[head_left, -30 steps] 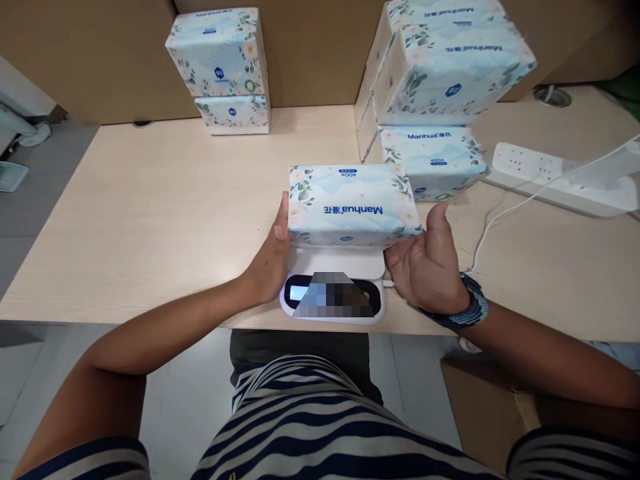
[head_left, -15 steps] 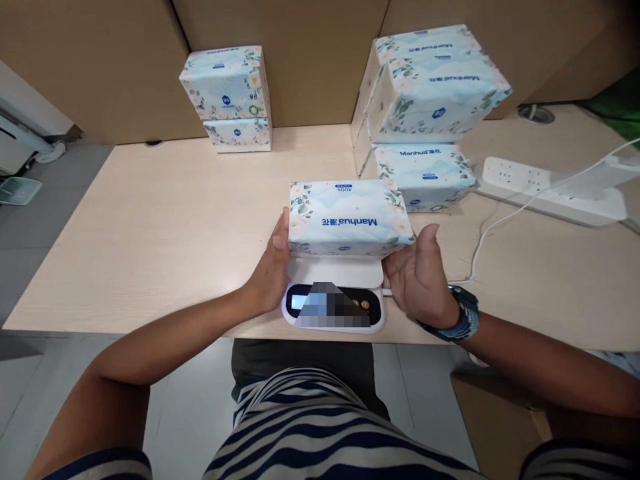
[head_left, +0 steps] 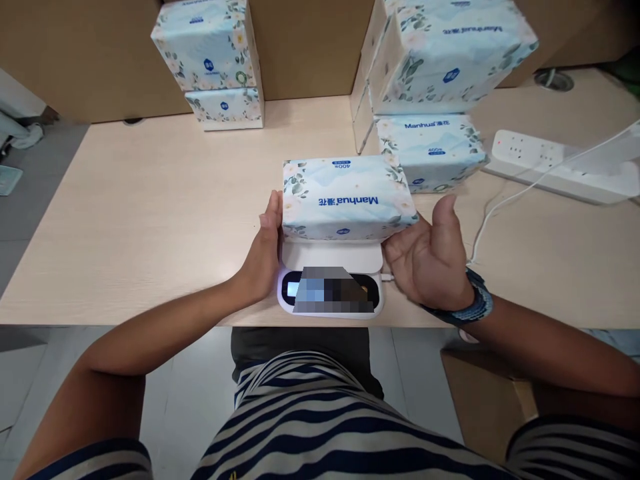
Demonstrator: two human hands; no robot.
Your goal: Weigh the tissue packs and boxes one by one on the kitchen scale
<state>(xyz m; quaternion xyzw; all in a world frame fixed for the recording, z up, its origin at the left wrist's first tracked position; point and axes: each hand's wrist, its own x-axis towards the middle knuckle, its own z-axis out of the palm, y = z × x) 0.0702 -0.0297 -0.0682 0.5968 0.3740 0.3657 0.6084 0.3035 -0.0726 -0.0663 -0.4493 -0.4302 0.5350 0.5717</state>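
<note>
A tissue pack (head_left: 350, 190) with a blue floral print and "Manhua" lettering sits on the white plate of a small digital scale (head_left: 333, 255). The scale's lit display is partly blurred out. Along the pack's left side, my left hand (head_left: 263, 250) stands on edge with its fingers stretched; whether it touches the pack I cannot tell. My right hand (head_left: 427, 257) lies open at the pack's lower right corner, palm turned up, thumb spread away. Its fingertips are partly hidden by the pack. A dark woven band circles my right wrist.
Two stacked tissue packs (head_left: 205, 50) stand at the back left. A larger stack of tissue packs (head_left: 450, 67) rises at the back right, close behind the scale. Right of it lie a white power strip (head_left: 565, 167) and a white cable (head_left: 483, 233). Brown panels (head_left: 305, 53) border the table's back.
My right thumb and palm have moved a little away from the pack. The pack still rests on the scale. The whole view has shifted slightly as my head moved.
</note>
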